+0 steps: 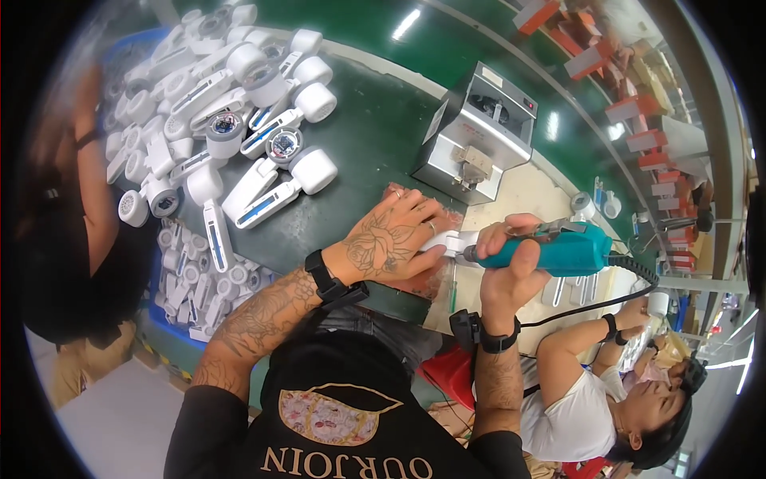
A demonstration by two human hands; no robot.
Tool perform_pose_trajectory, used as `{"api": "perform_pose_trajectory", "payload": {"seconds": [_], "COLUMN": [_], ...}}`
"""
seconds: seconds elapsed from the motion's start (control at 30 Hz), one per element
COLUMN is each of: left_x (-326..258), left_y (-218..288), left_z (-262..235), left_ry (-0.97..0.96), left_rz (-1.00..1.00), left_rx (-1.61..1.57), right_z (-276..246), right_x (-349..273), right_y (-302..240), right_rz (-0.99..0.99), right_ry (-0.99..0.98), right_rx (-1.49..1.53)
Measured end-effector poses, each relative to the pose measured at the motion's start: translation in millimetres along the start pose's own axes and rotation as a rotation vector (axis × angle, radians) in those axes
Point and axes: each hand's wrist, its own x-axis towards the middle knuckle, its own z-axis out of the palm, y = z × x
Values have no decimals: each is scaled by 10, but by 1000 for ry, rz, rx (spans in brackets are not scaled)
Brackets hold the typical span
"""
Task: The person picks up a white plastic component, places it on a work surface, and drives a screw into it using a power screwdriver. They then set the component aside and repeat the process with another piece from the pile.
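Observation:
On a worn reddish-brown pad (419, 281), my left hand (391, 238) holds down a small white plastic part (456, 243), thumb and fingers closed about it. My right hand (515, 259) is wrapped round a teal electric screwdriver (570, 251), which lies nearly level. The driver's tip points left and meets the white part; the exact contact is too small to make out. A coiled black cord (638, 271) runs from the tool's rear. To the left of my left hand lies a heap of white plastic devices (263, 195) with round heads and blue-striped handles.
Beyond my hands stands a silver box-shaped machine (483, 132) on the dark green bench (375, 120). A blue bin (171, 319) of similar white parts sits at lower left. One person's arm (92, 176) is at far left; a co-worker in white (570, 375) works at right.

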Motion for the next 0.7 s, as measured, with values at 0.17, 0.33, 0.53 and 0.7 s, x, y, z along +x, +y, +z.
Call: {"api": "perform_pose_trajectory", "payload": {"seconds": [0.17, 0.33, 0.53, 0.7], "left_x": [-5, 12, 47, 60], "left_y": [19, 26, 21, 76], "left_z": [12, 9, -2, -55], "left_ry": [7, -12, -40, 14], "left_rz": [-4, -16, -23, -29], "left_rx": [3, 3, -17, -8], "right_z": [-79, -62, -64, -53], "right_x": [-43, -56, -46, -67], "right_y": [46, 121, 182, 221], "right_rz": [17, 23, 13, 15], "right_ry": [-12, 20, -4, -20], "right_rx": [105, 67, 90, 121]}}
